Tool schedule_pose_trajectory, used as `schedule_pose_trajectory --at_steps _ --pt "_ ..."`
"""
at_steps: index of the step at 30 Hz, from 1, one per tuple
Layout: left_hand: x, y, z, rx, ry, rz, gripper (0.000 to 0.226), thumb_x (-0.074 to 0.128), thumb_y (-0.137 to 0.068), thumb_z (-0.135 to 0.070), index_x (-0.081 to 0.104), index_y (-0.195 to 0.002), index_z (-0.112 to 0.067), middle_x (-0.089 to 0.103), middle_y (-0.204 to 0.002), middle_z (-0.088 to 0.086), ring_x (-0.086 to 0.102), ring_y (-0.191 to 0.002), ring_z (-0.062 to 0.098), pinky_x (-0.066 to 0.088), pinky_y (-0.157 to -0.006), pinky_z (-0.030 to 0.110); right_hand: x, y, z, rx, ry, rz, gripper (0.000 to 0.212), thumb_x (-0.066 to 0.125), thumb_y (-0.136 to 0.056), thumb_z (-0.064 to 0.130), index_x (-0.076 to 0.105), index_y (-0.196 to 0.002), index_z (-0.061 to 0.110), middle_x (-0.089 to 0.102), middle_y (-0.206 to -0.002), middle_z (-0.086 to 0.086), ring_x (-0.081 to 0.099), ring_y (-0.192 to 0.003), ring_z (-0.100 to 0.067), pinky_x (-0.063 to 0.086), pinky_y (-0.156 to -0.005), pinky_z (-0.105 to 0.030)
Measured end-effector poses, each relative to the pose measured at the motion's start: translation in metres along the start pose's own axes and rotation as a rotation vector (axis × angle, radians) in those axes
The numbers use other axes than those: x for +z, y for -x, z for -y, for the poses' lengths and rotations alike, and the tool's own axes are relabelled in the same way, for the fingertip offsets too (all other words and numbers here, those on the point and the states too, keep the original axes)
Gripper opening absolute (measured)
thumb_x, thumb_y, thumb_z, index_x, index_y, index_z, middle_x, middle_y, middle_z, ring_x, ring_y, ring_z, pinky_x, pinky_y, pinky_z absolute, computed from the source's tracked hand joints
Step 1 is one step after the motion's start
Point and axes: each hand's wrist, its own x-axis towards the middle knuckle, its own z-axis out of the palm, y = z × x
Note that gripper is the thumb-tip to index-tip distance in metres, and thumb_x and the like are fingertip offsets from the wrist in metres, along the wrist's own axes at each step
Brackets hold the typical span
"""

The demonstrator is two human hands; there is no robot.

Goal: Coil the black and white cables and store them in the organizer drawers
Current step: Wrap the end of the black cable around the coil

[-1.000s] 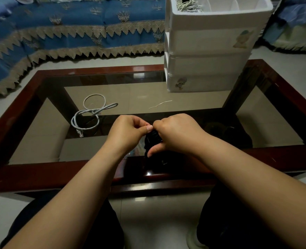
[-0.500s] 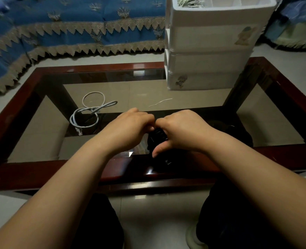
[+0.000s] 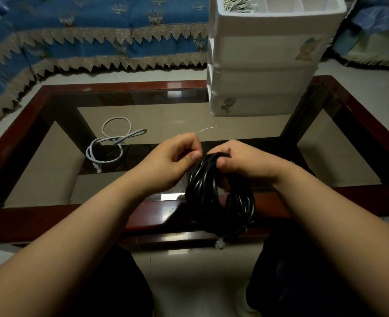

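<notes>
Right hand's grip [image 3: 241, 164] clamps the black cable coil [image 3: 214, 191], now lifted into view; left hand [image 3: 175, 161] pinches.

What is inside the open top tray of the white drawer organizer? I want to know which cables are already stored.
The organizer's leftmost top compartment holds a bundle of light-coloured cable. The other compartments in view look empty, though the frame edge cuts off the tray's rear. The closed drawers hide their contents.

Both forearms extended forward; right hand [image 3: 246, 161] gripped the coil [image 3: 214, 191] top, left hand [image 3: 168, 161] curled, pinching beside it.
</notes>
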Motion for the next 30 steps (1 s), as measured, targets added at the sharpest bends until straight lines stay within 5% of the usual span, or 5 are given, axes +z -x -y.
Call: schedule_pose_trajectory --at_steps 7,12,21,25,30 --pt "0.004 -0.006 -0.007 0.003 0.360 -0.210 0.015 0.056 -0.092 -0.022 0.051 -0.078 -0.025 0.050 -0.069 0.002 0.045 -0.062 0.020 0.039 -0.061 0.039 0.022 -0.002 -0.002 0.047 -0.729 -0.035 0.102 0.086 -0.009 0.065 0.061 -0.099 0.025 0.061 -0.086 0.001 0.065 -0.061 -0.009 0.053 -0.050 -0.023" --pt "0.006 -0.008 -0.015 -0.083 0.421 -0.335 0.011 0.051 -0.097 -0.010 0.048 -0.092 0.000 0.056 -0.062 -0.007 0.052 -0.050 0.006 0.044 -0.047 0.021 0.031 0.003 0.032 -0.178 -0.661 -0.035 0.024 0.057 -0.089 0.012 0.067 -0.104 -0.004 0.069 -0.100 -0.021 0.065 -0.097 -0.029 0.048 -0.099 -0.037" --pt "0.004 -0.013 -0.006 -0.165 0.240 -0.457 0.023 0.054 -0.096 -0.011 0.051 -0.075 -0.021 0.052 -0.073 -0.003 0.048 -0.068 0.008 0.041 -0.065 0.023 0.029 -0.005 0.012 -0.073 -0.400 -0.651 0.044 0.028 -0.095 -0.014 0.039 -0.074 0.023 0.052 -0.034 0.020 0.053 -0.042 0.015 0.044 -0.050 -0.006" --pt "0.008 -0.014 -0.006 -0.116 0.115 -0.484 0.026 0.058 -0.093 -0.014 0.049 -0.073 -0.027 0.051 -0.072 -0.005 0.046 -0.067 0.009 0.040 -0.065 0.026 0.021 -0.014 0.004 -0.039 -0.249 -0.565 0.016 0.051 -0.095 0.008 0.055 -0.083 0.017 0.064 -0.056 0.010 0.055 -0.045 -0.003 0.043 -0.043 -0.018" --pt "0.010 -0.018 -0.004 0.012 -0.319 -0.539 0.019 0.063 -0.087 -0.007 0.050 -0.077 -0.017 0.043 -0.075 -0.014 0.039 -0.073 0.007 0.034 -0.068 0.011 0.005 -0.010 0.005 0.401 -0.779 -0.284 0.055 0.037 -0.098 0.043 0.057 -0.059 0.010 0.044 -0.053 0.000 0.036 -0.032 -0.008 0.028 -0.032 -0.015"
